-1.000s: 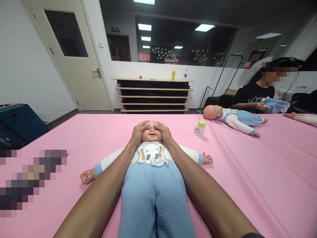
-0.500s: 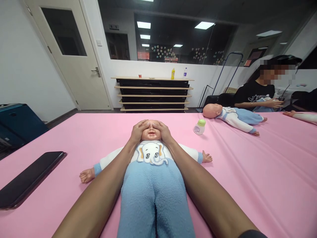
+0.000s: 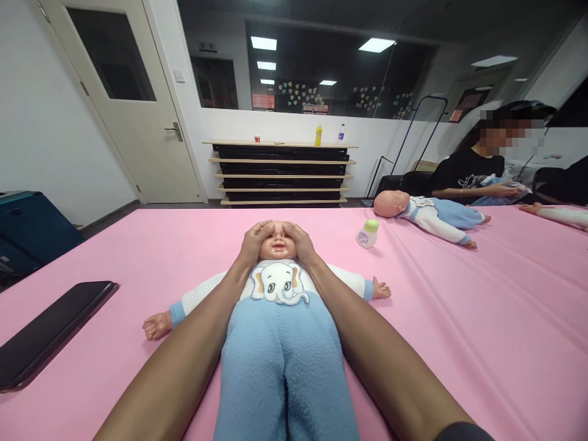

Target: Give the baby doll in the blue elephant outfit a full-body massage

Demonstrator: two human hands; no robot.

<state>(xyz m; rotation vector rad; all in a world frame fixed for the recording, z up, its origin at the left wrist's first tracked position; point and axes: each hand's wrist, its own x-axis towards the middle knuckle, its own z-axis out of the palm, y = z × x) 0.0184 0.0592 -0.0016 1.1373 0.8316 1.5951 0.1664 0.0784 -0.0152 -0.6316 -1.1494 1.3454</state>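
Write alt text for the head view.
Both hands, left hand and right hand, cup the face of a baby doll lying on a pink table. A phone lies left; a lotion bottle stands right.

Doll (image 3: 280, 318): blue trousers, white elephant-print top; pink mat (image 3: 459, 318); black phone (image 3: 50, 331).
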